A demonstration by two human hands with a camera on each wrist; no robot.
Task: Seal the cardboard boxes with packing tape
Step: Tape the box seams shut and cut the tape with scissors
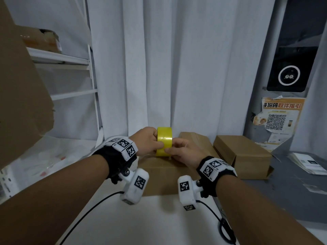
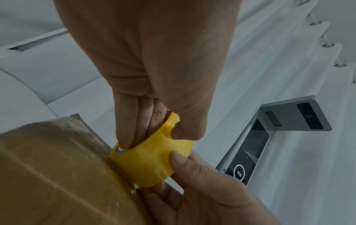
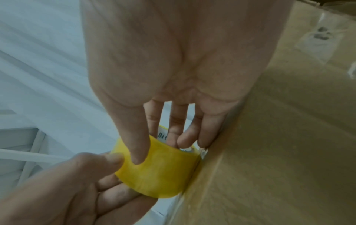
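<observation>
Over the near cardboard box [image 1: 159,175], left hand [image 1: 146,138] is gripping the yellow tape roll [image 1: 164,141] (fingers through its core), right hand [image 1: 182,151] pinching its outer face.

Parcel station: pickup poster [image 1: 281,119]; shelves [image 1: 70,59]

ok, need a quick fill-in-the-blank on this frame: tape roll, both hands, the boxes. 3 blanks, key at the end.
1. The tape roll held by both hands is ____ in colour.
2. The left hand has fingers inside the roll's ____.
3. The roll is above the near cardboard box; a second box lies to its ____, in front of the white curtain.

Missing words: yellow; core; right
</observation>
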